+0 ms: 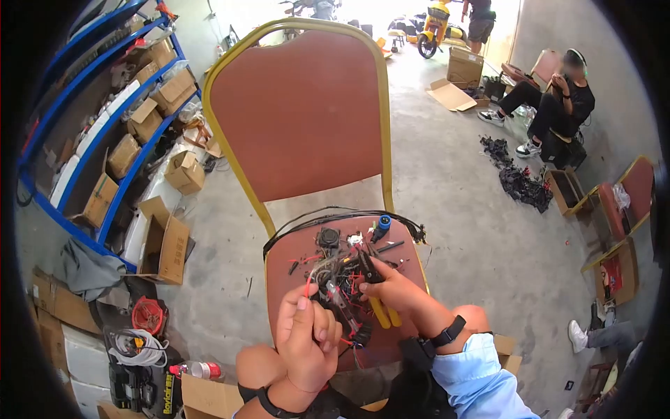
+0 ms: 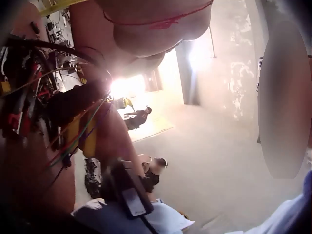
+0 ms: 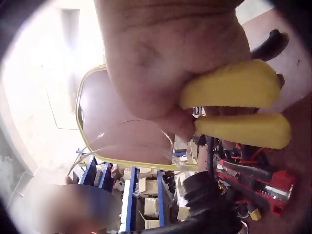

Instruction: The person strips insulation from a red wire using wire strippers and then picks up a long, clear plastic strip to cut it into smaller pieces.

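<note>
In the head view my left hand (image 1: 307, 339) pinches a thin red wire (image 1: 308, 286) between thumb and forefinger. My right hand (image 1: 396, 288) grips pliers with yellow handles (image 1: 380, 312) and a dark head, the head pointing away over the chair seat (image 1: 285, 307). Both yellow handles (image 3: 231, 87) emerge from the palm in the right wrist view. Between the hands lies a heap of cut wires and black scraps (image 1: 335, 279). Thin coloured wires (image 2: 83, 134) cross the left wrist view. A red and black hand tool (image 3: 280, 190) lies beneath the pliers.
Black cables (image 1: 328, 211) run along the back of the seat, beside a blue connector (image 1: 384, 222). The chair backrest (image 1: 300, 105) rises behind. Blue shelving with boxes (image 1: 129, 153) stands left. A seated person (image 1: 558, 98) and black cable piles (image 1: 523, 187) are at right.
</note>
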Available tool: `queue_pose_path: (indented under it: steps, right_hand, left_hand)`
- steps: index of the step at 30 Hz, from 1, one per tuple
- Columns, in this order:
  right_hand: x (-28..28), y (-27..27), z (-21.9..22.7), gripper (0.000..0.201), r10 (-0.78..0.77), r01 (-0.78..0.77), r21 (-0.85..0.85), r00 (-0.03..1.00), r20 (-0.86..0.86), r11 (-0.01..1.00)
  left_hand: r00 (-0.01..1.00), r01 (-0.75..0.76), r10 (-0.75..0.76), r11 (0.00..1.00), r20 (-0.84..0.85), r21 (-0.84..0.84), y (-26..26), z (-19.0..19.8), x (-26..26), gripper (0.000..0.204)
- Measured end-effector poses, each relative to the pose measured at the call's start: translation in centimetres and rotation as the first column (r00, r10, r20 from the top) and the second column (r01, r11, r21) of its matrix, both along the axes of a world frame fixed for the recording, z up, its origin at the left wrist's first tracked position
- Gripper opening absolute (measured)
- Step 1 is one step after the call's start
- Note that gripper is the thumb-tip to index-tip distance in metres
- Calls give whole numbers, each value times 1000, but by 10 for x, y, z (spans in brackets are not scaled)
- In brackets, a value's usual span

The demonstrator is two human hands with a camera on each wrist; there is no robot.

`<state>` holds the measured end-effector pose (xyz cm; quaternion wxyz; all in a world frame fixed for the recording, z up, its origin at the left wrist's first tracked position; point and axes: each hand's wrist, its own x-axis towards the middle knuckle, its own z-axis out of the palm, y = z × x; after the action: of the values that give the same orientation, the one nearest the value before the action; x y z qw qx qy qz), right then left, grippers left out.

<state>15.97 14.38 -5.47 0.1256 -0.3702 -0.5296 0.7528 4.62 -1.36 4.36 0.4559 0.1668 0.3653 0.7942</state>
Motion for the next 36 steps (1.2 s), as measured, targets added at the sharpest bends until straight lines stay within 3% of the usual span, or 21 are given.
queue_pose_path:
  steps: [8, 11, 14, 18, 19, 23, 26, 29, 33, 36]
  right_hand:
    - [-4, -8, 30, 61, -75, 75, -95, 997, 2, 993]
    - [-4, 1, 0, 53, 29, -28, -16, 997, 68, 999]
    - [-5, -2, 0, 46, 44, -44, -5, 996, 72, 999]
    - [-7, -7, 13, 41, 40, -22, -174, 994, 103, 985]
    - [-7, -9, -11, 39, 45, -39, -129, 998, 47, 991]
    - [-6, -18, 49, 31, 59, -37, -188, 992, 115, 982]
    - [-4, -15, 24, 29, 125, -121, -97, 992, 36, 988]
    - [-4, -22, 24, 29, 99, -102, -90, 994, -41, 991]
    - [-2, -34, 16, 28, 81, -98, -110, 985, -153, 989]
    - [-1, -37, 31, 25, 145, -122, 176, 981, -126, 977]
  left_hand:
    - [994, 42, -46, 998, -97, -44, 11, -35, -20, 21]
    - [995, 67, -70, 997, -70, -38, 7, -40, -28, 20]
    - [994, 103, -104, 994, -43, -19, 8, -43, -32, 21]
    - [990, 124, -125, 992, -72, -22, 1, -47, -33, 23]
    - [990, 120, -121, 993, -72, -12, 1, -49, -33, 24]
    - [992, 73, -80, 995, -97, -68, 2, -37, -27, 29]
    - [1000, 15, -15, 991, 0, -130, 4, -16, -16, 24]
    - [976, 103, -126, 985, -176, -135, -2, -35, -29, 30]
    - [979, 166, -173, 984, -111, -65, -6, -50, -34, 30]
    - [972, 181, -202, 968, -117, -171, -3, -42, -33, 27]
